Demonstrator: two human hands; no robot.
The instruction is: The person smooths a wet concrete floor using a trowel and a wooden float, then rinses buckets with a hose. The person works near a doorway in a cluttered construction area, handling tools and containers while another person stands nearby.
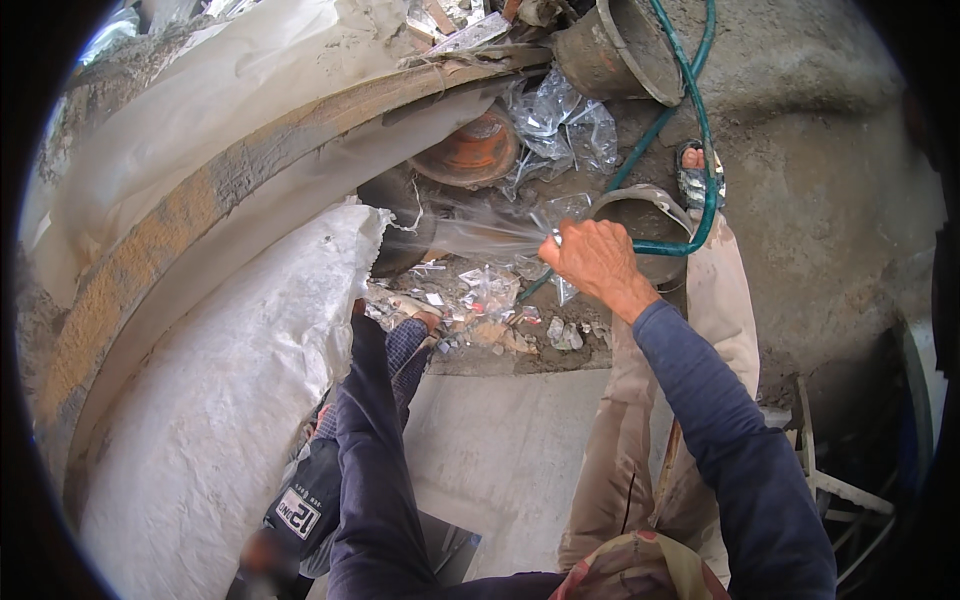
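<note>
My right hand (600, 262) is closed round the end of a green hose (665, 246). Water (480, 238) fans out leftward from its fist toward a dark round container (408, 235), partly hidden by a white woven sheet or sack (235, 350). My left arm (362, 430), in a navy sleeve, reaches up to this sheet's torn edge. Only a sliver of my left hand (358, 307) shows there, its fingers hidden. Beneath the hose, a grey muddy bucket (612, 205) stands beside my right hand.
Another person (305, 505) is at lower left, a checked sleeve or trouser leg alongside. A curved, mud-crusted rim (190, 205) arcs across the left. Behind lie an orange-brown basin (468, 150), clear plastic (565, 125) and a tilted bucket (618, 55). Rubble (490, 300) borders a grey slab (500, 420).
</note>
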